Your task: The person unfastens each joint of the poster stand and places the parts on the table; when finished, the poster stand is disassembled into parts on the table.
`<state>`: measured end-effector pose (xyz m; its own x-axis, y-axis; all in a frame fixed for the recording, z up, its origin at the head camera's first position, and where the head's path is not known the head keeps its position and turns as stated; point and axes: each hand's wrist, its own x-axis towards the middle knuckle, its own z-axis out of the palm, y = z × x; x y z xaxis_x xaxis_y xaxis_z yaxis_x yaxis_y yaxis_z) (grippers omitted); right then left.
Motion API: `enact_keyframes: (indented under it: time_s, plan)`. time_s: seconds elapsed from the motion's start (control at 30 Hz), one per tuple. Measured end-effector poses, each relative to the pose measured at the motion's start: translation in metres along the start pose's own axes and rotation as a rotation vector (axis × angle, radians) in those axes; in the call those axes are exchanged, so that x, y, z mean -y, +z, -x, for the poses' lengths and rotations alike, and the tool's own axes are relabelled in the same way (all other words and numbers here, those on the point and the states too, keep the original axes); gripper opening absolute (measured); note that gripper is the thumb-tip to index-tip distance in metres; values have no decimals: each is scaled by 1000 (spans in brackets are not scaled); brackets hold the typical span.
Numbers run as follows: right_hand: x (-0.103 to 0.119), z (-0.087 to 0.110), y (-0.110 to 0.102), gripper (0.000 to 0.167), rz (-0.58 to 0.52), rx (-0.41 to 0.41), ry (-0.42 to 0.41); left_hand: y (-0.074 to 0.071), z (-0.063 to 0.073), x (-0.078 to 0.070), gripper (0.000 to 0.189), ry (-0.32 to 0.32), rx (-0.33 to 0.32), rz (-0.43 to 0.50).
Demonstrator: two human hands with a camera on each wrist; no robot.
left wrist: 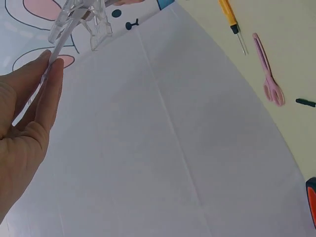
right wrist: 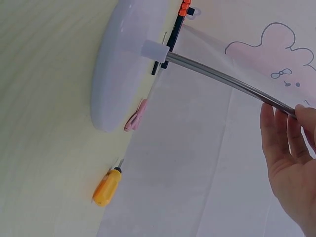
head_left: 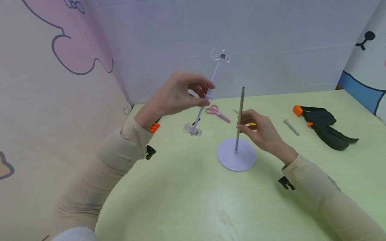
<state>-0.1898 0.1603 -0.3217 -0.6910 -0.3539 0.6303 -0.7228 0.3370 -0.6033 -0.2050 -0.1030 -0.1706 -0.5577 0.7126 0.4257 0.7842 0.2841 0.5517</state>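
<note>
My left hand point(head_left: 182, 93) pinches a thin pale-lilac bar point(head_left: 215, 73) near its middle, held tilted in the air. Clear plastic clips point(head_left: 193, 130) sit at both ends of the bar; one clip point(left wrist: 100, 29) shows large in the left wrist view. With thumb and fingertips, my right hand point(head_left: 261, 130) grips an upright metal pole point(head_left: 241, 103). The pole's foot stands in the short socket of a round lilac base point(head_left: 226, 160) on the table. In the right wrist view the pole point(right wrist: 227, 78) runs from that socket to my fingers.
Pink scissors point(head_left: 221, 115) lie behind the base, with a yellow-handled screwdriver point(right wrist: 107, 187) nearby. To the right are a metal bolt point(head_left: 291, 127) and a black clamp with orange tips point(head_left: 324, 125). An orange-and-black tool point(head_left: 154, 128) is partly hidden behind my left arm. Cloth-covered walls border the table.
</note>
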Motion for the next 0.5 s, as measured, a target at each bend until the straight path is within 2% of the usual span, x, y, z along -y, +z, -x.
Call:
enact_keyframes:
  time_s: [0.1,0.27,0.37,0.5]
  plan:
    - [1,0,0,31,1,-1,-2,8,6,6,28,-14,-28,32]
    - [1,0,1,31,5,-4,-8,20,16,14,31,-98,-67,94]
    - [1,0,1,31,3,-3,-8,24,22,18,33,-141,-78,87]
    - [1,0,1,31,2,-5,-6,28,28,23,33,-153,-94,82]
